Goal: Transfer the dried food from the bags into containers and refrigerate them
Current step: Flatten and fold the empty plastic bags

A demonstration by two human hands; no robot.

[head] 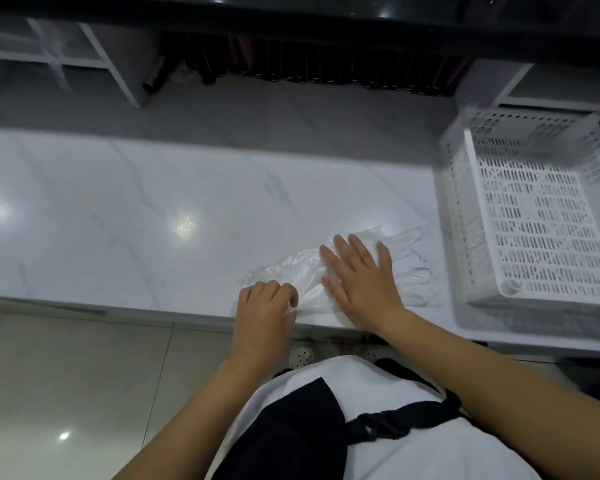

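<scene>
Clear plastic gloves (326, 271) lie on the marble counter (153, 202) under the flat, spread right hand (357, 275), apparently pinning them; beside it, the left hand (264, 306) pinches a cuff, likely separating one; no bags or containers visible.

Glossy white marble-look counter (153, 202) runs across the middle, ceiling lights glinting off it. Pale floor tiles (66, 393) at seven o'clock. White shelving (94, 53) at ten o'clock, a dark ledge (291, 15) at twelve.
</scene>
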